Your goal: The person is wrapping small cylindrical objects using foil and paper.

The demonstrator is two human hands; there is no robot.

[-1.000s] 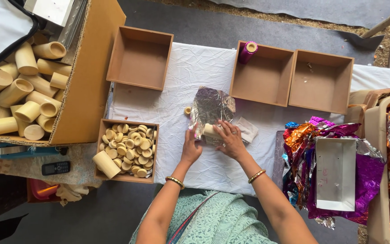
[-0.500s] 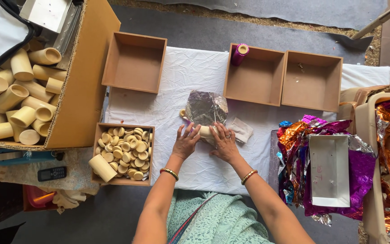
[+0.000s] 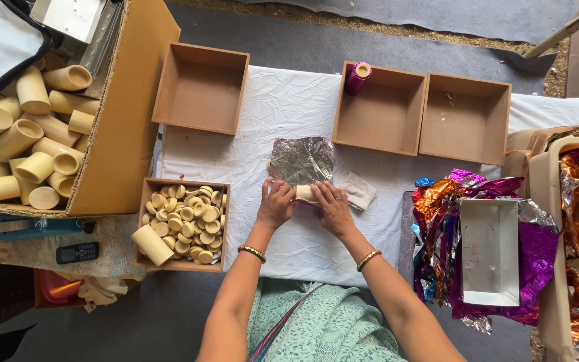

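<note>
You are rolling a cream tube [image 3: 305, 193] into the silver foil sheet [image 3: 301, 159] at the middle of the white cloth [image 3: 289, 107], just beside a small folded rag [image 3: 358, 190]. Your left hand [image 3: 275, 204] and right hand [image 3: 333, 209] are curling narrow fingers over the tube's two ends, pressing it down. You are doing best by keeping both hands level so the foil is winding tight and square, with its far edge lying flat.
</note>
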